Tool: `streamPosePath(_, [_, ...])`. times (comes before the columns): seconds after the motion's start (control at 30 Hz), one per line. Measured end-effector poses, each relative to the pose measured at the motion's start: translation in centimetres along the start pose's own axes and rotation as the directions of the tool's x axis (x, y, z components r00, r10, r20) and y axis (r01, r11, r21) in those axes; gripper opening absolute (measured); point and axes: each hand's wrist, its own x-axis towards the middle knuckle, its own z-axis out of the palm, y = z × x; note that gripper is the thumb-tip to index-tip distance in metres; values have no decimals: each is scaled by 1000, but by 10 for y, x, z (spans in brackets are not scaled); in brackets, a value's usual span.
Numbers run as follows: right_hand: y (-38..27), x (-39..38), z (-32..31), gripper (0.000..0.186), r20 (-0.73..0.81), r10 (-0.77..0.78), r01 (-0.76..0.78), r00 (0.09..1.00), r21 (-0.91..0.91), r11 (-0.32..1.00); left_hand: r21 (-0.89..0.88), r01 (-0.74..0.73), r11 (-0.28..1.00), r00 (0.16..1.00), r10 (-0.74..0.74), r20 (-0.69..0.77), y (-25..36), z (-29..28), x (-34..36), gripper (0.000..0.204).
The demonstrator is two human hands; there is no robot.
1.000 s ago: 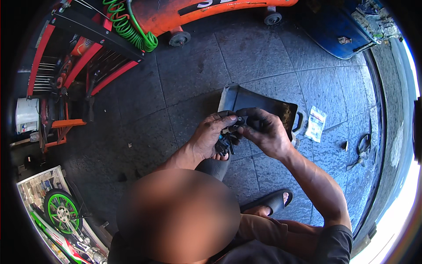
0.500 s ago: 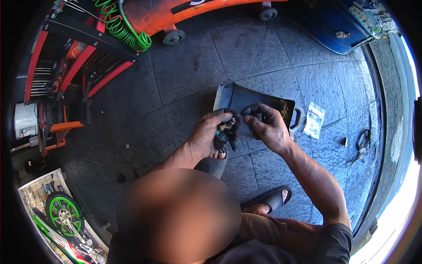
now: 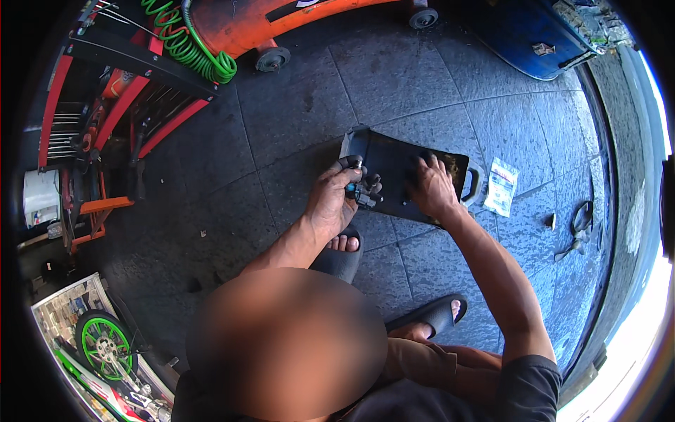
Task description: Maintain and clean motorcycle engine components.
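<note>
My left hand (image 3: 329,200) is closed around a small dark mechanical part (image 3: 364,197) with a teal bit and a metal end, held over the near left side of a dark tray (image 3: 394,145). Blackened fingers wrap its upper end. My right hand (image 3: 432,188) reaches down into the tray's right half, back of the hand upward. Its dirty fingertips blend into the dark tray, so whether they grip anything is hidden. The tray lies on the floor, with a light rim on its left and a handle (image 3: 475,184) at its right end.
A white packet (image 3: 500,187) lies right of the tray; farther right are a small cone-shaped piece (image 3: 550,221) and a black strap (image 3: 581,226). An orange wheeled tank (image 3: 239,28), green coiled hose (image 3: 190,53) and red-black tool rack (image 3: 126,91) stand at far left. A blue drum (image 3: 527,42) is far right.
My right hand has moved from beside the left hand, fingers pinched, down and slightly right into the tray. The left hand has shifted slightly, and the part it holds has turned.
</note>
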Motion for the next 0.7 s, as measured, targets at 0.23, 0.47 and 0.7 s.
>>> streamPosePath(0.23, [-74,-31,-71,34,36,-228,182,973,488,854,-35,-5,999,1000,6,20,-1,5,-1,13])
streamPosePath(0.47, [-81,-31,-80,27,-71,-321,326,944,328,886,-17,55,998,997,-56,-46,-6,15,-9,17])
streamPosePath(0.7, [-72,-46,-126,22,-56,-328,318,943,445,837,740,-240,628,963,57,264,26,10,-29,26])
